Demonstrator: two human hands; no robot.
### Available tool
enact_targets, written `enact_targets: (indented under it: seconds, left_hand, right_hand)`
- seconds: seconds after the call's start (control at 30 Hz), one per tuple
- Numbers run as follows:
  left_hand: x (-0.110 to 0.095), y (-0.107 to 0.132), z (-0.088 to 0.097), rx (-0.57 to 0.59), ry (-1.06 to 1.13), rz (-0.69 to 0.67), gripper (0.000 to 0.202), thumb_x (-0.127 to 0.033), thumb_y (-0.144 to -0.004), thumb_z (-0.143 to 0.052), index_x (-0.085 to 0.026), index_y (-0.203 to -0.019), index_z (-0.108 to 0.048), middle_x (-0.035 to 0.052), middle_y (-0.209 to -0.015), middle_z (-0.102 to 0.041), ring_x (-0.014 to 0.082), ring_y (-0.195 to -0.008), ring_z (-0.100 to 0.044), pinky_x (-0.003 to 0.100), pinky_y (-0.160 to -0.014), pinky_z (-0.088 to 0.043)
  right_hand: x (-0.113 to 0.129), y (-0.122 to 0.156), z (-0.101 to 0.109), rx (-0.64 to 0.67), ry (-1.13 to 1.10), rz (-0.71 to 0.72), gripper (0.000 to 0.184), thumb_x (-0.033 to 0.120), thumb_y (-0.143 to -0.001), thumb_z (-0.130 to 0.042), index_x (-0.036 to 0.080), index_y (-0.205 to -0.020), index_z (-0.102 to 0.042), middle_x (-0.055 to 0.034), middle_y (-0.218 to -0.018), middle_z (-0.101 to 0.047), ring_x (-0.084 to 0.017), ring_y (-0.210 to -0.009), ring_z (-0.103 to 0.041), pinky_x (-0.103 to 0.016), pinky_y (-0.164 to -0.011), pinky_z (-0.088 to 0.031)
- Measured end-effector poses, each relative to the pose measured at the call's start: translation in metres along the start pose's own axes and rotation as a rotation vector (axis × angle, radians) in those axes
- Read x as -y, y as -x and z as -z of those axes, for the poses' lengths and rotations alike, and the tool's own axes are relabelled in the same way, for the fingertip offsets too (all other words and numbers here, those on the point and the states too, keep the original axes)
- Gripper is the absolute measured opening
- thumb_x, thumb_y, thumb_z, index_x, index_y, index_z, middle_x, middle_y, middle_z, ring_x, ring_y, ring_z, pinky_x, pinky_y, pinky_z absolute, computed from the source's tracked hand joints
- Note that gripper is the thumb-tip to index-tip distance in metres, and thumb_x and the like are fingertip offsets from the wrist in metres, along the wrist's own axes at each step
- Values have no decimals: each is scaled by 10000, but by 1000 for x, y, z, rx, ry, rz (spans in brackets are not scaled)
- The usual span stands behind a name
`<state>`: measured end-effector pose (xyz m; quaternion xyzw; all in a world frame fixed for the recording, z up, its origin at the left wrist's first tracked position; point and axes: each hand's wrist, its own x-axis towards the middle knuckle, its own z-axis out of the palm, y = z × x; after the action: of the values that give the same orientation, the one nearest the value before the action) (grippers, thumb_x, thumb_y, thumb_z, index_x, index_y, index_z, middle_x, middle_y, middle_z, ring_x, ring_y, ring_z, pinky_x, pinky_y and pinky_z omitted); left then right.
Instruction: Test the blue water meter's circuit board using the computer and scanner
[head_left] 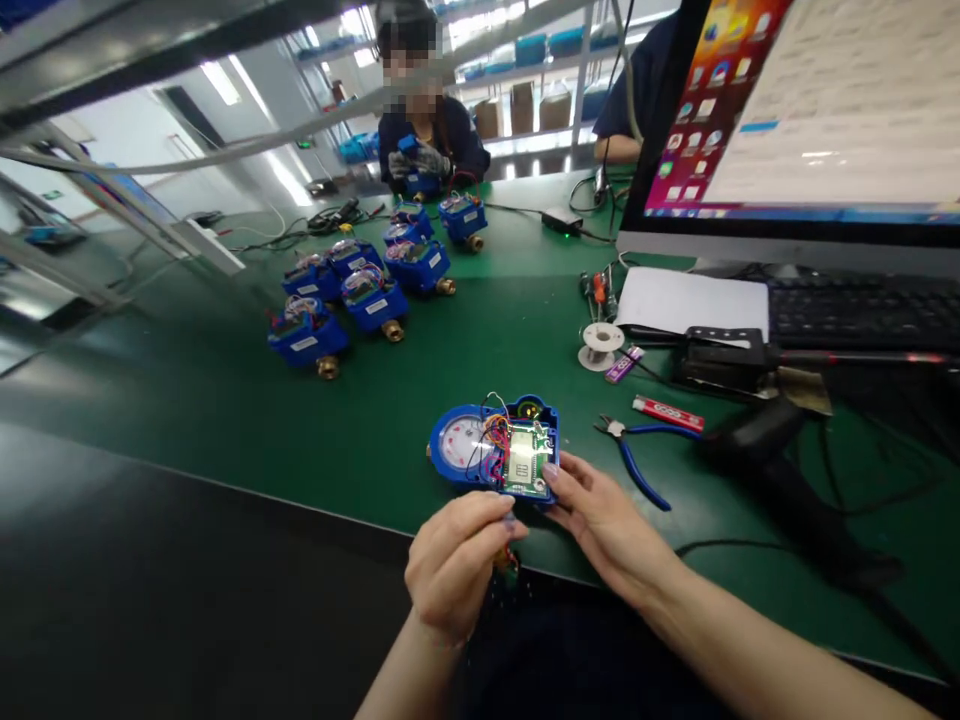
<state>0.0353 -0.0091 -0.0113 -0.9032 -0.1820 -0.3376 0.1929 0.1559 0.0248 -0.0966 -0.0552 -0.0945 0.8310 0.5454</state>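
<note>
A blue water meter (444, 466) lies near the table's front edge with its housing open. Its round dial faces left, and a green circuit board (544, 440) with a small display shows at the right. Thin coloured wires (495, 435) loop between dial and board. My right hand (611, 525) grips the meter's right end, thumb on the board's corner. Just in front of the meter, the fingertips of my left hand (454, 565) are pinched together; what they hold is hidden. Below them shows a small orange and green piece (507, 564), too blurred to name.
Several blue meters (375, 305) with brass fittings stand at the back left. Blue-handled pliers (637, 465), a red glue packet (667, 412), a white spool (600, 345) and a black barcode scanner (795, 480) lie to the right, near a monitor (787, 130). A gloved person (431, 140) sits opposite.
</note>
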Motion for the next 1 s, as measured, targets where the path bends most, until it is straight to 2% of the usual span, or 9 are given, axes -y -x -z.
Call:
enact_targets:
  seconds: [0.1, 0.23, 0.47, 0.67, 1.0]
  left_hand:
    - [3, 2, -1, -2, 4, 37, 206, 60, -700, -588, -70, -853, -633, 80, -847, -610, 174, -796, -571, 365, -653, -476]
    - [6, 0, 0, 68, 1, 73, 180, 54, -709, -581, -65, -836, -628, 75, -800, -628, 163, -753, -568, 349, -634, -438]
    - [7, 1, 3, 165, -17, 106, 213, 14, -612, -700, -102, -775, -627, 35, -798, -630, 121, -732, -553, 298, -659, -420]
    - [8, 3, 1, 153, -1, 125, 205, 15, -607, -706, -98, -745, -604, 26, -779, -624, 108, -707, -561, 309, -704, -415]
    - [3, -2, -7, 90, -104, 91, 249, 83, -539, -705, -77, -692, -593, 46, -725, -609, 124, -688, -542, 324, -644, -458]
  right_hand:
    - [-5, 5, 2, 49, 40, 37, 607, 343, -639, -709, 132, -1153, -464, -90, -1111, -546, -121, -934, -551, -299, -910, -443]
    - [-8, 7, 7, 51, 130, 51, 633, 383, -637, -704, 153, -1168, -447, -91, -1159, -519, -142, -980, -538, -312, -920, -448]
    - [-9, 11, 11, 122, 210, 92, 591, 384, -718, -642, 163, -1204, -389, -90, -1187, -500, -120, -988, -540, -250, -891, -450]
    - [-8, 10, 12, 111, 222, 72, 602, 405, -694, -660, 160, -1175, -393, -77, -1149, -523, -106, -964, -547, -233, -891, -446]
    - [-7, 9, 10, 116, 239, 82, 604, 418, -695, -657, 162, -1173, -390, -61, -1122, -540, -102, -979, -540, -221, -885, -445]
